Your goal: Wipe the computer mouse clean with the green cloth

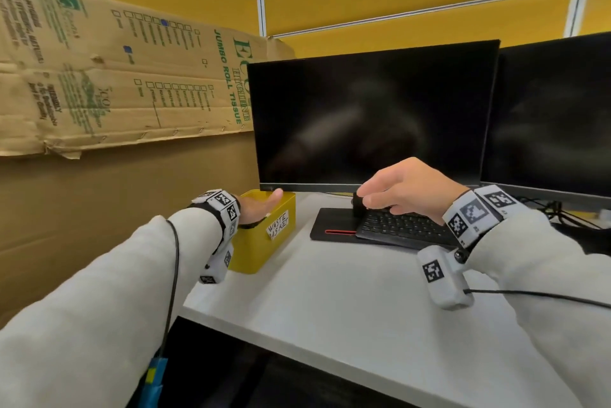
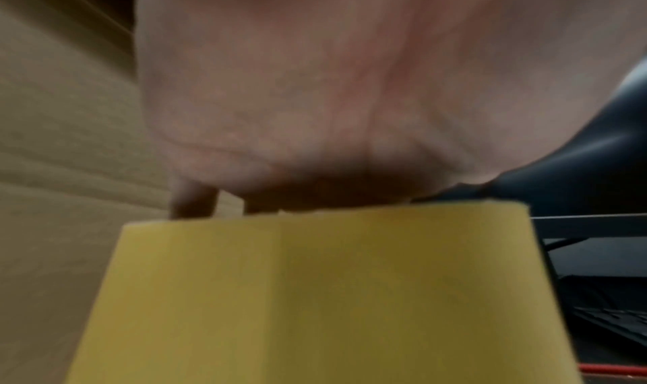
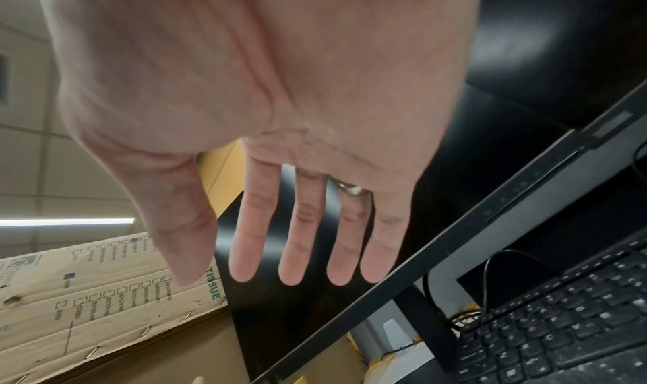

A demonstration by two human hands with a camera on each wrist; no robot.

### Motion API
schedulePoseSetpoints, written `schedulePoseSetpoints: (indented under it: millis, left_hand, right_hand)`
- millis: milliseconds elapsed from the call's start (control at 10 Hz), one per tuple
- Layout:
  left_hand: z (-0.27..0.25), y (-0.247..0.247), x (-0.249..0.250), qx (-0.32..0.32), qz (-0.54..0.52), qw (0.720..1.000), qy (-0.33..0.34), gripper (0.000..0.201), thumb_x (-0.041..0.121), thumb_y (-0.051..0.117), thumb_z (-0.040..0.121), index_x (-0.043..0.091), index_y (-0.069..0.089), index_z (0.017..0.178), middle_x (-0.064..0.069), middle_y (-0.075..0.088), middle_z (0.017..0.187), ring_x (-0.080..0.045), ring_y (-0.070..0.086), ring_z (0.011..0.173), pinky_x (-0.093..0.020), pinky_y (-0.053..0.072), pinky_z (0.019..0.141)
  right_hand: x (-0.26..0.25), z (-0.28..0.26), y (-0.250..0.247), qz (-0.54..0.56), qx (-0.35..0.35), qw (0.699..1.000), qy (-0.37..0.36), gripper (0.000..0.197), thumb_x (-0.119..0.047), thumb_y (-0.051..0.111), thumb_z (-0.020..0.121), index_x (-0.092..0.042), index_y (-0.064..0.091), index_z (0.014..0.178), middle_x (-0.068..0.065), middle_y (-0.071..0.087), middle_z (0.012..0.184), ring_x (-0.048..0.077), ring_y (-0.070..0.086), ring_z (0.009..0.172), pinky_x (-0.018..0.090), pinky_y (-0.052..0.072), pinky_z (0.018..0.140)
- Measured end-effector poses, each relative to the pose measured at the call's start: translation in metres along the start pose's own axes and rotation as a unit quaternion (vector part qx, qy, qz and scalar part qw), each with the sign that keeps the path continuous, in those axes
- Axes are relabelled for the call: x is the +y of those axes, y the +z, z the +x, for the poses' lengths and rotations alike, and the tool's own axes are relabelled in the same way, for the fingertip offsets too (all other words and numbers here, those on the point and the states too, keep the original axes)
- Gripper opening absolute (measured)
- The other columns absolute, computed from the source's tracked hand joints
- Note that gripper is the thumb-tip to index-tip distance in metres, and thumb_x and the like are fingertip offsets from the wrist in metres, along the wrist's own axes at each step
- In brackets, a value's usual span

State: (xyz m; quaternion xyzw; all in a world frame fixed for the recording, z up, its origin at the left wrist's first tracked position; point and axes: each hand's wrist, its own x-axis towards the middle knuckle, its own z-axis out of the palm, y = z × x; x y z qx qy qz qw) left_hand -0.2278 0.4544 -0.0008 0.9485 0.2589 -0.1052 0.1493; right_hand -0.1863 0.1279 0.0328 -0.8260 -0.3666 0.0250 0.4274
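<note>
No computer mouse and no green cloth show in any view. My left hand [image 1: 261, 206] is palm down over the yellow box labelled "WASTE BASKET" [image 1: 258, 252]. Its fingers dip inside the box, and the rim hides them. The left wrist view shows only the palm of my left hand [image 2: 315, 113] above the yellow box wall [image 2: 315, 293]. My right hand [image 1: 380, 199] hovers over the far edge of the black keyboard [image 1: 403, 225]. In the right wrist view my right hand [image 3: 245, 276] has its fingers straight and spread, holding nothing.
A dark monitor [image 1: 373, 116] stands behind the keyboard, its black stand base [image 1: 334, 225] in front of it. A second monitor [image 1: 555, 116] is at the right. Cardboard sheets [image 1: 99, 70] wall off the left. The white desk [image 1: 330, 292] stretches toward me.
</note>
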Motion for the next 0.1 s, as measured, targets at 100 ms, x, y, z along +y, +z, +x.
schedulePoseSetpoints:
  millis: [100]
  left_hand:
    - [-0.0096,-0.0071,0.0298,0.114,0.067,0.991,-0.01,0.109,0.091,0.007,0.087,0.017,0.041,0.16,-0.015,0.011,0.176,-0.039,0.017,0.16,-0.061,0.018,0.126]
  right_hand:
    - [0.0059,-0.007,-0.0082,0.01,0.065,0.998,0.009,0.013,-0.022,0.078,0.083,-0.024,0.08,0.095,-0.003,0.078,0.095,0.012,0.073,0.094,0.039,0.062,0.085]
